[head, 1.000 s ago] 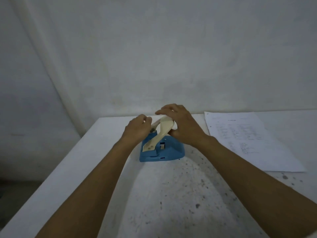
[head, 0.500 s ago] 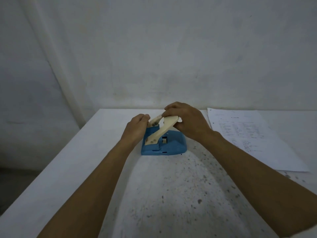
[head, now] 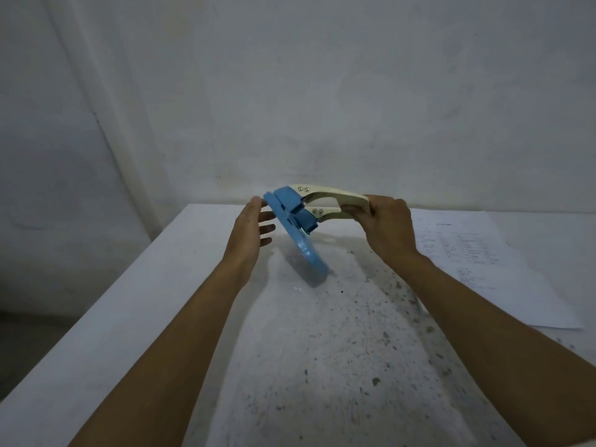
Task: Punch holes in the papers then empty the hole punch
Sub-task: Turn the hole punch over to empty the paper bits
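The right hand [head: 385,229] is closed around the end of the cream lever handle [head: 335,196] of the hole punch [head: 296,227], holding the tool tipped on its side above the table [head: 96,333], with the blue base plate [head: 292,237] facing left and slanting downward toward the near right. The left hand [head: 254,229] is open, fingers spread and slightly curled, its fingertips [head: 258,201] at the upper edge of the base plate; whether they touch the plate cannot be told. The lowest corner of the plate hangs close over the tabletop above its own shadow; contact there cannot be told. The table surface beneath and in front of the punch is bare but scattered with dark specks [head: 375,380], and offers open room between the two forearms. A sheet of paper [head: 477,253] bearing faint handwriting lies flat to the right, partly under the right forearm and well apart from the punch. The left edge of the table runs diagonally from the far corner toward the viewer, with a drop to a dim floor beyond it. A plain pale wall [head: 322,91] stands directly behind the table's far edge, close behind the raised punch.
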